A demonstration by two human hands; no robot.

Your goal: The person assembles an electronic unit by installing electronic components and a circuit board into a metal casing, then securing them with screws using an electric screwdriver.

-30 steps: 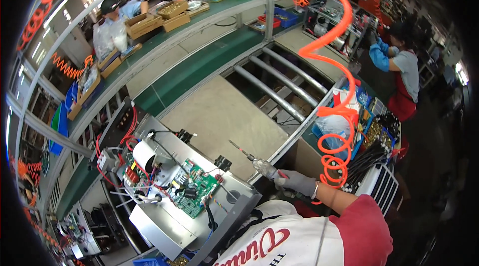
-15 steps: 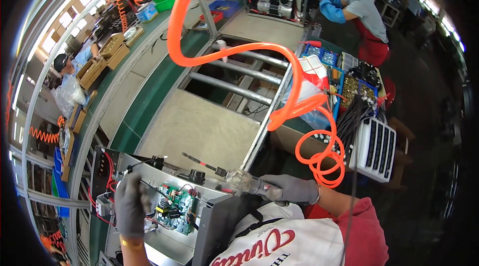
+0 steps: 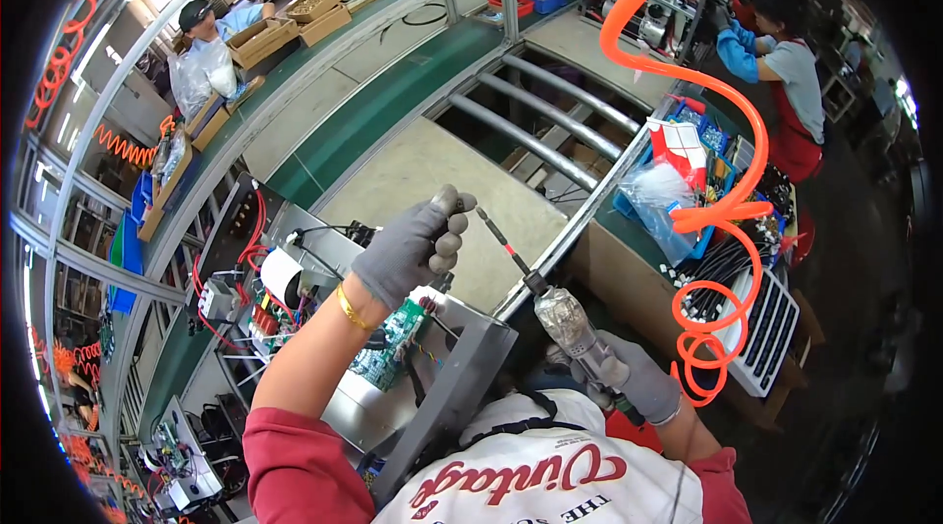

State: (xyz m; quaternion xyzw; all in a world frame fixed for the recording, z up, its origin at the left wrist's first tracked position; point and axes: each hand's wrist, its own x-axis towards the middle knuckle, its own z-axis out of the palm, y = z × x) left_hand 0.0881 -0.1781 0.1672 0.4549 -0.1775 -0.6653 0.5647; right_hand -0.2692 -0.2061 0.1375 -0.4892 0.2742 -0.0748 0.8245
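My right hand (image 3: 638, 379), in a grey glove, is wrapped round a power screwdriver (image 3: 568, 320). Its long bit points up and to the left. At the bit's tip, the fingers of my gloved left hand (image 3: 408, 244) are pinched together; whatever lies between them is too small to make out. Below my left forearm stands an open metal housing (image 3: 368, 411) with a dark grey end panel (image 3: 447, 401). Inside it sits a green circuit board (image 3: 388, 347), partly covered by my arm. Red wires (image 3: 257, 229) run along the housing's left side.
An orange coiled air hose (image 3: 732, 102) hangs at the right. Below it are a plastic bag (image 3: 656, 210), parts bins and a white rack (image 3: 761, 337). Metal rollers (image 3: 540, 136) cross the line beyond a bare board (image 3: 432, 175). A co-worker (image 3: 786, 82) works at far right.
My left hand has risen from beside the circuit board to the screwdriver bit's tip, its fingers now pinched. The screwdriver has swung more upright in my right hand. The whole view has turned leftward.
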